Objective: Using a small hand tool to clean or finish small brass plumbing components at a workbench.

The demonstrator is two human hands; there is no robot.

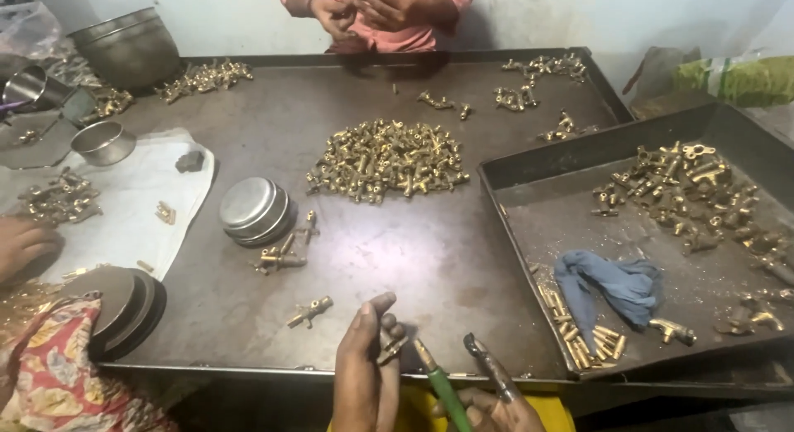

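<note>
My left hand is at the near edge of the dark metal table, its fingers closed around a small brass fitting. My right hand is just to its right and grips pliers with green handles, the jaws pointing up toward the fitting. A single brass fitting lies on the table just left of my left hand. A large heap of brass fittings sits in the table's middle.
A metal tray at right holds brass parts, a blue cloth and small brass pins. Steel bowls stand left of centre. A person in pink sits across; another person's hand is at left.
</note>
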